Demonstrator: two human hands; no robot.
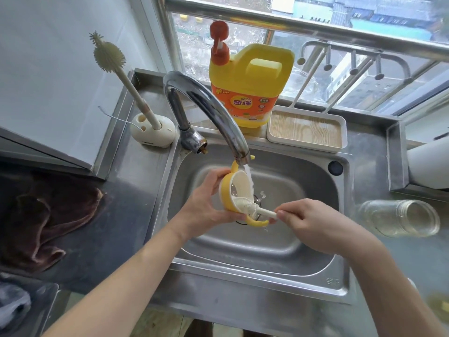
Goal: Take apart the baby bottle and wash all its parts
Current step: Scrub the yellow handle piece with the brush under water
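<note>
My left hand grips the yellow bottle collar with handles over the sink, its open side turned up under the running tap. Water falls into the collar. My right hand pinches the handle of a small white brush, whose bristled head lies inside the collar. The clear glass bottle body lies on its side on the counter to the right of the sink.
A yellow detergent jug with a red pump stands behind the tap. A drying rack tray sits beside it. A large bottle brush stands in its holder at the left. A brown cloth lies on the left counter.
</note>
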